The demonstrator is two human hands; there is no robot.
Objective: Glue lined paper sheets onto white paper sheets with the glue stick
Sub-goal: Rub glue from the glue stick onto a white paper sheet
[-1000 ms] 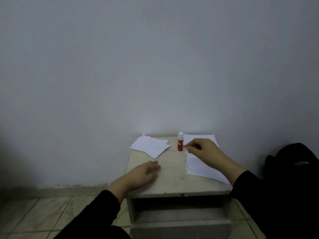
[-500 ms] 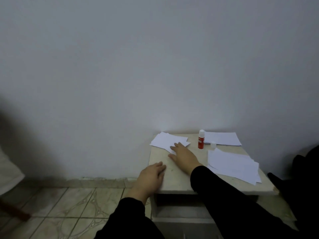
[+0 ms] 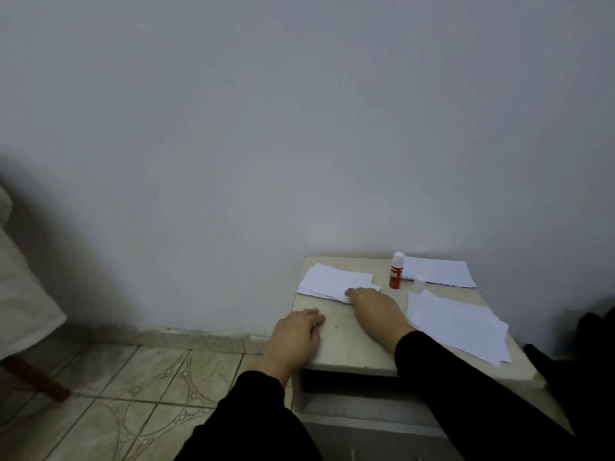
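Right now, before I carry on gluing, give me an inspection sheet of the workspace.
Surface: small pale table against the wall, marks on top.
Job's things: red glue stick upright, uncapped; its cap beside it; paper stacks far left, far right, near right.
Clutter: nothing seen.
Grippers: right hand fingertips on far-left stack; left hand flat on table edge.
Cables: nothing seen.
Surroundings: grey wall, tiled floor, pale cloth at left.
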